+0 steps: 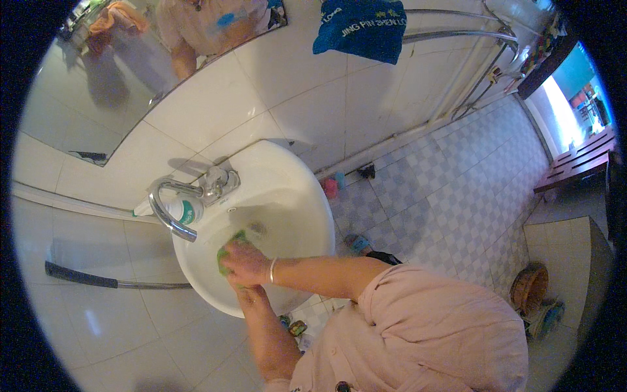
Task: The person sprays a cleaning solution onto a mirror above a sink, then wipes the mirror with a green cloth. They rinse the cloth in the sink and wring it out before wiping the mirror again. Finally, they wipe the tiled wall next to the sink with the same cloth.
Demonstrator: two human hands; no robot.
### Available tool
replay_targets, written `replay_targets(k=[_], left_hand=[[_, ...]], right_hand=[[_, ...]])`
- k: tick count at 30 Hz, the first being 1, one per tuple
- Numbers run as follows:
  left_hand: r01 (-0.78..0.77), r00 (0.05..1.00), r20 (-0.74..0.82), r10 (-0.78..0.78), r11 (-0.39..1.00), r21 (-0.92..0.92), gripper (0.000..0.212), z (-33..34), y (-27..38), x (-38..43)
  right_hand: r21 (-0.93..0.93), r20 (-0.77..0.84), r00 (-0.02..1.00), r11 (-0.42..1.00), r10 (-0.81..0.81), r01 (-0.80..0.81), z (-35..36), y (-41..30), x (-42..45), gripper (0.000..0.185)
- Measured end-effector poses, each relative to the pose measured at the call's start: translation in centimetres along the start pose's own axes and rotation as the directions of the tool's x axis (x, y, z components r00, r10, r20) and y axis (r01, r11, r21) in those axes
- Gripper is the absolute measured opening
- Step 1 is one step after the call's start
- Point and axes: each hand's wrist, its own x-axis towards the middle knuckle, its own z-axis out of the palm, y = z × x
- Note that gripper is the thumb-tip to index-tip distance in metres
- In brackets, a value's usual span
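Over the white washbasin (306, 215), my right hand (246, 263) is closed on a green cloth or sponge (224, 259), which shows past the fingers at the left and top. A pale bangle (272, 271) circles my right wrist. My left hand (239, 282) lies beneath the right one and is mostly hidden, so its grip does not show. Both hands are close together and slightly blurred. The chrome faucet (171, 215) arches over the basin to the left of them. A dark round spot, perhaps the drain (256, 228), lies just beyond the fingers.
Behind the faucet stands a white and green bottle (186, 210). A mirror (122, 108) hangs above. A blue towel (362, 32) drapes over a chrome rail (455, 34). A dark-gripped bar (81, 275) runs left of the basin. Small jars (297, 328) sit on the checkered floor (441, 191).
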Motion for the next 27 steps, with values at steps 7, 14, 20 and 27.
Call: replay_targets(k=[7,14,20,27], left_hand=[[0.063,0.996,-0.048,-0.07,0.989,-0.137,0.042,1.7,3.1,2.0],[0.302,0.879,-0.412,-0.239,0.949,0.093,0.051,-1.6,1.4,1.4],[0.306,0.885,-0.374,-0.277,0.952,0.02,0.047,-2.3,1.3,1.4],[0.245,0.967,0.049,-0.248,0.873,-0.422,0.035,0.4,3.0,1.7]], right_hand=[[-0.328,0.043,0.986,0.934,0.162,-0.139,2.5,10.1,1.3,0.021],[-0.577,0.077,0.979,0.809,0.191,-0.112,3.9,10.7,-2.4,0.031],[-0.281,0.276,0.875,0.904,0.398,-0.323,0.2,7.8,0.6,0.022],[0.193,0.032,0.993,0.976,-0.111,0.103,-1.4,-0.6,-2.3,0.026]])
